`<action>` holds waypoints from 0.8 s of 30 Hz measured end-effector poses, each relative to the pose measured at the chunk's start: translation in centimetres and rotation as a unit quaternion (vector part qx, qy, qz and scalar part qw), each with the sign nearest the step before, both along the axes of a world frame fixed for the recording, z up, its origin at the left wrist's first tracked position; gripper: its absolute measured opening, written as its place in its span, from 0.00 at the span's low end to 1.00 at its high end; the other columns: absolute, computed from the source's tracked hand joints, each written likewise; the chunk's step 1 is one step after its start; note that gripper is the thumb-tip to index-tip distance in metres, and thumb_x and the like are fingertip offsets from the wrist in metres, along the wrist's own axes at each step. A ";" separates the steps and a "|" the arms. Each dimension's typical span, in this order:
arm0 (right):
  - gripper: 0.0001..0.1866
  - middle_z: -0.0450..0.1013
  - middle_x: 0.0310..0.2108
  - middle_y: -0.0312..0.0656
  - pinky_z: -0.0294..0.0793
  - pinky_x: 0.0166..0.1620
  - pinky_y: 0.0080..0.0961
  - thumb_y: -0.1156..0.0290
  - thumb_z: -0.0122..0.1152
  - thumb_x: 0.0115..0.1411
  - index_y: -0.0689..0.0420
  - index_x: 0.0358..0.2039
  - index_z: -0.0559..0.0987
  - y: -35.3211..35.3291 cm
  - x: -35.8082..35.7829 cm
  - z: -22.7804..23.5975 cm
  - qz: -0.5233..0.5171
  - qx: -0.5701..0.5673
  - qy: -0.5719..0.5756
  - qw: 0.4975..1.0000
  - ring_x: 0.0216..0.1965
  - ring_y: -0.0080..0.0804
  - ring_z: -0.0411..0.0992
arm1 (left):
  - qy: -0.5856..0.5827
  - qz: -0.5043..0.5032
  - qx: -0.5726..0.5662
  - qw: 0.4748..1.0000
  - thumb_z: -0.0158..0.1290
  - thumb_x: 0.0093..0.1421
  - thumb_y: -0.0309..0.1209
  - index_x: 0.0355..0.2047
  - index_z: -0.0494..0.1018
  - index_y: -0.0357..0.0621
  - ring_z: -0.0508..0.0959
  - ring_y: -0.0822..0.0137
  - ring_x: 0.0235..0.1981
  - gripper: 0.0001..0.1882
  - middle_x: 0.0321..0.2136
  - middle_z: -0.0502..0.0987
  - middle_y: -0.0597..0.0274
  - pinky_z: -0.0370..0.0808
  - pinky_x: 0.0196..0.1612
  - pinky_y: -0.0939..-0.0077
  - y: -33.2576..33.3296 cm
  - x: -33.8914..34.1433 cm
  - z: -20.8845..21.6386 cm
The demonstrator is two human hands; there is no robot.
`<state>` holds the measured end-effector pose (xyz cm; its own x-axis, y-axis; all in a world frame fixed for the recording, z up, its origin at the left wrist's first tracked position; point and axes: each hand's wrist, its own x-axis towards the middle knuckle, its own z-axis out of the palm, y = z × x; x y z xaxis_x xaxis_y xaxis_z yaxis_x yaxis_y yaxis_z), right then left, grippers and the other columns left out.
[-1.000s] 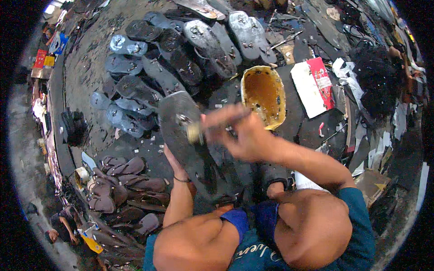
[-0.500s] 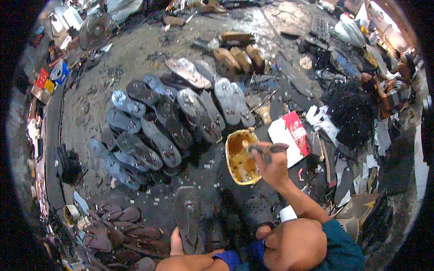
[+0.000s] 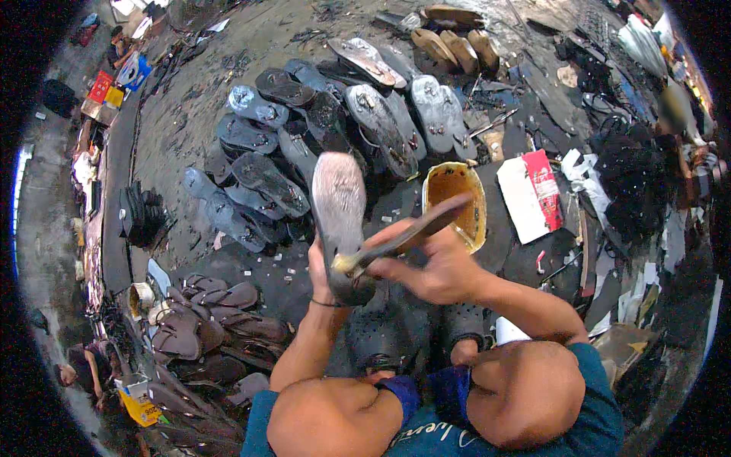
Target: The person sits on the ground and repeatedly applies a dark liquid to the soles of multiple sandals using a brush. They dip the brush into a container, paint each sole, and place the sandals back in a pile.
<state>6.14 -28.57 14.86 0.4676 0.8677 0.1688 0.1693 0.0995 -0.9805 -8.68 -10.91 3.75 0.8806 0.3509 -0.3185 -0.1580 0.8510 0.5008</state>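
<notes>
In my left hand (image 3: 318,268) is a dark sandal sole (image 3: 339,190), raised upright in front of me, its pale, shiny wet-looking face showing. My left fingers wrap behind it and are mostly hidden. My right hand (image 3: 438,266) grips a brush (image 3: 419,230) by its dark, flat handle. The brush's yellowish tip lies against the lower part of the sole. Just beyond my right hand stands a tub (image 3: 453,166) with a yellow crusted rim and amber-brown inside.
Several sandals (image 3: 266,183) lie in rows on the dark ground ahead. Brown straps or uppers (image 3: 221,320) are heaped at left. Right of the tub rests a red and white carton piece (image 3: 529,196). Black scraps (image 3: 632,183) pile up farther right. Brown soles (image 3: 461,52) sit at the far side.
My right hand has brought the brush from the tub left to the sole. My left hand has come into clear view, and the sandal has risen from near my foot.
</notes>
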 end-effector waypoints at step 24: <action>0.20 0.75 0.38 0.39 0.68 0.46 0.43 0.70 0.62 0.49 0.50 0.46 0.79 3.8 2.2 0.8 0.023 0.117 -0.343 0.932 0.42 0.41 0.73 | 0.116 0.085 0.128 0.981 0.37 0.73 0.52 0.53 0.72 0.41 0.79 0.61 0.49 0.28 0.50 0.78 0.55 0.78 0.53 0.62 -3.9 0.3 2.0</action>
